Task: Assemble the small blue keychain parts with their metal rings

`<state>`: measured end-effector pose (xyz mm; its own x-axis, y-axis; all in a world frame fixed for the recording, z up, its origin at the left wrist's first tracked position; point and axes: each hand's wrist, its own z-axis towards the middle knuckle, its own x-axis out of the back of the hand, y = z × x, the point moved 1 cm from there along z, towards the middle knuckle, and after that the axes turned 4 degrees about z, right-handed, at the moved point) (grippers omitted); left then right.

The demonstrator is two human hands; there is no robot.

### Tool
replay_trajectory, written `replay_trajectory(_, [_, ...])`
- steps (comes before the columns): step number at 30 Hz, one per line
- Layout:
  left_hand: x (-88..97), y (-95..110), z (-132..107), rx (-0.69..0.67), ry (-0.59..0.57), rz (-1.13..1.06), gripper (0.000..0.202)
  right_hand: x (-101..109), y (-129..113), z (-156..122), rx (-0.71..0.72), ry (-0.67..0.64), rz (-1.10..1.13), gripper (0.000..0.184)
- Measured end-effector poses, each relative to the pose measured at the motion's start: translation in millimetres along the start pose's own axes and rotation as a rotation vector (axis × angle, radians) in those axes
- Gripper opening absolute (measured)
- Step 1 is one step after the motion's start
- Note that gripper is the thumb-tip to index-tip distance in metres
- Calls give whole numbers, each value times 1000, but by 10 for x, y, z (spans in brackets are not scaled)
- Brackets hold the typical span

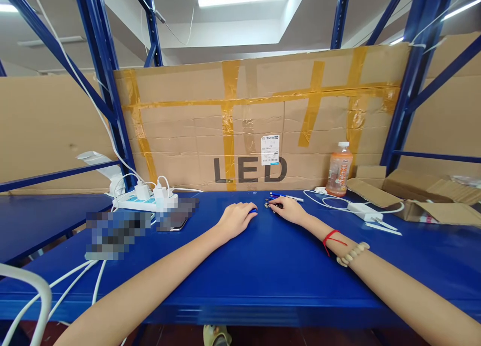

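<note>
Both my forearms stretch out over a blue shelf top (263, 266). My left hand (236, 219) lies knuckles up with its fingers curled over a small blue object (253, 211) that barely shows at the fingertips. My right hand (288, 209) is closed in a pinch on small metal parts (269, 204), too small to name. Just beyond the right hand lie a few pens (285, 196) on the shelf. A red string and a bead bracelet (351, 255) circle my right wrist.
A taped cardboard sheet marked LED (259, 125) walls off the back. An orange drink bottle (339, 169), a white adapter with cable (361, 208) and open cartons (421, 196) sit to the right. A white power strip with chargers (146, 198) is at the left, between blue rack posts.
</note>
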<state>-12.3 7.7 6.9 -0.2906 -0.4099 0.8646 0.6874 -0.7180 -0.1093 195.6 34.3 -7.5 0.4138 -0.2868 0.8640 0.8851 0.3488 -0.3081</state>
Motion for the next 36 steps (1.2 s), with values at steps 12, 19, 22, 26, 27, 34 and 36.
replay_trajectory(12, [4, 0, -6, 0, 7, 1, 25, 9, -40, -16, -30, 38, 56, 24])
replay_trajectory(19, [-24, -21, -10, 2, 28, 6, 27, 68, -102, -55, -64, 174, 82, 18])
replay_trajectory(22, [-38, -24, -10, -17, 33, 9, 26, 70, -95, -50, -34, 271, 99, 19])
replay_trajectory(26, [-40, -17, -10, -23, -12, 51, 26, 40, -54, -18, 51, 397, 163, 21])
replay_trajectory(27, [-36, -14, -10, -18, -16, 55, 27, 33, -54, -10, 75, 420, 192, 21])
replay_trajectory(34, [-28, -17, -11, 26, -3, 73, 28, 48, -363, -46, 223, 471, 348, 22])
replay_trajectory(36, [-42, -28, -12, 20, 0, 71, 28, 52, -498, -76, 271, 441, 360, 19])
